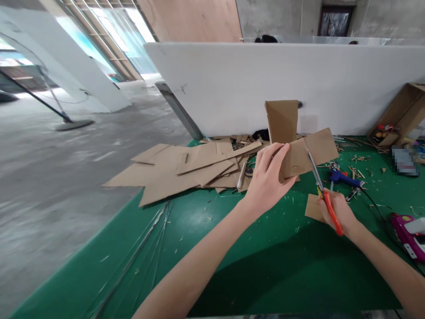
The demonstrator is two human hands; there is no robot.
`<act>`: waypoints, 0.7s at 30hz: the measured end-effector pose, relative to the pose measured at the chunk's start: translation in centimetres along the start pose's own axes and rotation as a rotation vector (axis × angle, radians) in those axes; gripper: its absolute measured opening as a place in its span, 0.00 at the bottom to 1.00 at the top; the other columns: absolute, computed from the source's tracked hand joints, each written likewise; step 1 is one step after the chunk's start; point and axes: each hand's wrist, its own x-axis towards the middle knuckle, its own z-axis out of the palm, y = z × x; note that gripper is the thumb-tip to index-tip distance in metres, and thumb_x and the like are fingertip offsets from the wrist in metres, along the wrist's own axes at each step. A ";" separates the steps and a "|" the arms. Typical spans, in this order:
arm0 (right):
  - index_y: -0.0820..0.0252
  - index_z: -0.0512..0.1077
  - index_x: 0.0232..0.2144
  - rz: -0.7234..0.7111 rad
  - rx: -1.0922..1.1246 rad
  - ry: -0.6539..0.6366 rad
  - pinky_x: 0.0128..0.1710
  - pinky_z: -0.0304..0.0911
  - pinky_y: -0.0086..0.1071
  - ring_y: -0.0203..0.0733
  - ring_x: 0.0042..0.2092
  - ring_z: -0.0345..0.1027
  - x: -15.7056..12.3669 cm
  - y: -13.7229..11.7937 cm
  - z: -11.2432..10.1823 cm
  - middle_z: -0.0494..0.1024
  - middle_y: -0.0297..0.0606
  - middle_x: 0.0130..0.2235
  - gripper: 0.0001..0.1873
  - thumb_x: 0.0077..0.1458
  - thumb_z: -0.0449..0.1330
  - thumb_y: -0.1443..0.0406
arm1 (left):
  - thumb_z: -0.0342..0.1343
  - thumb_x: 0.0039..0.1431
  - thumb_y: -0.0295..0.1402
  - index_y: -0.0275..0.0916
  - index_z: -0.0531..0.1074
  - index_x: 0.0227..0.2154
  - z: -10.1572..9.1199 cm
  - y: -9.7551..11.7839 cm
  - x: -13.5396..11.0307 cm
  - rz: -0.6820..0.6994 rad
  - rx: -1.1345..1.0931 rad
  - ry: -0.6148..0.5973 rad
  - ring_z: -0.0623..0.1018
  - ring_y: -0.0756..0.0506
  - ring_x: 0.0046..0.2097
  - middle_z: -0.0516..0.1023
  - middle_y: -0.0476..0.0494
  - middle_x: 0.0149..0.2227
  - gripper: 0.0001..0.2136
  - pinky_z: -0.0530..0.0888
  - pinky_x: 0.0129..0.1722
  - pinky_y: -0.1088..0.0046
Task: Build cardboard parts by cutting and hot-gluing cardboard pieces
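Note:
My left hand grips a strip of cardboard above the table, fingers behind and over its left end. In my right hand is a pair of scissors with red handles. Their blades point up and meet the strip around its middle, where a line runs across it. Behind my left hand a taller cardboard piece stands up; whether it joins the strip I cannot tell. Below my right hand lies a small cardboard piece, partly covered.
Flat cardboard sheets are heaped at left on the green table. A blue glue gun with a cable lies right, near a magenta device. A cardboard box leans against the white partition. Scraps are scattered about.

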 end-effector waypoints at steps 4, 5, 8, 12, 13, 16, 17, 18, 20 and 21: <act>0.57 0.67 0.29 -0.007 0.101 -0.074 0.29 0.64 0.35 0.44 0.28 0.69 0.0 -0.3 -0.4 0.73 0.39 0.28 0.12 0.59 0.51 0.57 | 0.60 0.59 0.29 0.47 0.52 0.64 0.0 -0.1 0.0 0.018 -0.006 0.001 0.68 0.33 0.59 0.67 0.34 0.57 0.33 0.70 0.57 0.46; 0.57 0.68 0.31 -0.002 0.124 -0.079 0.30 0.65 0.36 0.45 0.29 0.71 -0.1 -0.4 -0.5 0.74 0.40 0.29 0.11 0.58 0.53 0.57 | 0.60 0.60 0.30 0.47 0.53 0.64 0.1 -0.2 0.0 0.020 -0.009 0.000 0.68 0.33 0.59 0.67 0.34 0.57 0.32 0.70 0.57 0.46; 0.58 0.69 0.35 0.000 0.151 -0.069 0.36 0.67 0.40 0.50 0.36 0.74 -0.1 -0.3 -0.5 0.77 0.44 0.35 0.12 0.55 0.54 0.56 | 0.59 0.60 0.30 0.44 0.54 0.63 0.1 -0.2 -0.1 0.034 -0.017 -0.017 0.68 0.34 0.59 0.67 0.34 0.57 0.31 0.70 0.57 0.48; 0.57 0.67 0.33 0.017 0.144 -0.091 0.34 0.66 0.39 0.48 0.34 0.73 0.0 -0.4 -0.6 0.76 0.42 0.33 0.10 0.57 0.52 0.58 | 0.59 0.61 0.30 0.43 0.54 0.64 0.1 0.1 -0.2 0.045 -0.020 -0.054 0.68 0.35 0.59 0.67 0.34 0.57 0.31 0.71 0.57 0.50; 0.57 0.66 0.30 0.033 0.130 -0.096 0.32 0.65 0.38 0.46 0.31 0.71 0.1 -0.5 -0.6 0.74 0.41 0.31 0.10 0.59 0.51 0.58 | 0.59 0.61 0.30 0.44 0.53 0.64 0.1 0.1 -0.2 0.044 -0.021 -0.060 0.68 0.34 0.59 0.67 0.34 0.57 0.31 0.71 0.57 0.49; 0.55 0.62 0.25 0.074 0.065 -0.086 0.27 0.61 0.35 0.42 0.25 0.66 0.2 -0.7 -0.7 0.70 0.38 0.26 0.16 0.63 0.47 0.56 | 0.59 0.61 0.30 0.45 0.52 0.65 0.1 0.2 -0.2 0.041 -0.025 -0.065 0.68 0.34 0.60 0.67 0.34 0.57 0.31 0.71 0.56 0.48; 0.55 0.61 0.24 0.078 0.047 -0.077 0.27 0.61 0.35 0.42 0.24 0.65 0.2 -0.7 -0.6 0.70 0.38 0.26 0.18 0.64 0.46 0.56 | 0.58 0.61 0.30 0.45 0.52 0.65 0.1 0.2 -0.3 0.038 -0.026 -0.063 0.68 0.34 0.60 0.67 0.34 0.57 0.31 0.71 0.56 0.48; 0.55 0.61 0.24 0.078 0.032 -0.071 0.26 0.60 0.34 0.41 0.24 0.65 0.2 -0.7 -0.6 0.69 0.38 0.25 0.19 0.65 0.45 0.55 | 0.58 0.61 0.30 0.46 0.52 0.65 0.1 0.2 -0.3 0.034 -0.027 -0.061 0.68 0.34 0.60 0.67 0.34 0.57 0.31 0.71 0.56 0.48; 0.55 0.60 0.23 0.068 0.014 -0.057 0.26 0.59 0.34 0.41 0.24 0.64 0.1 -0.7 -0.5 0.69 0.38 0.25 0.21 0.66 0.44 0.54 | 0.58 0.61 0.30 0.46 0.52 0.65 0.2 0.2 -0.3 0.025 -0.030 -0.063 0.68 0.34 0.60 0.67 0.34 0.58 0.32 0.71 0.56 0.49; 0.55 0.59 0.22 0.065 0.010 -0.047 0.25 0.58 0.33 0.40 0.23 0.64 0.0 -0.8 -0.4 0.69 0.38 0.24 0.22 0.66 0.43 0.53 | 0.59 0.61 0.30 0.46 0.52 0.65 0.2 0.2 -0.3 0.021 -0.033 -0.066 0.67 0.34 0.60 0.67 0.34 0.58 0.32 0.71 0.56 0.49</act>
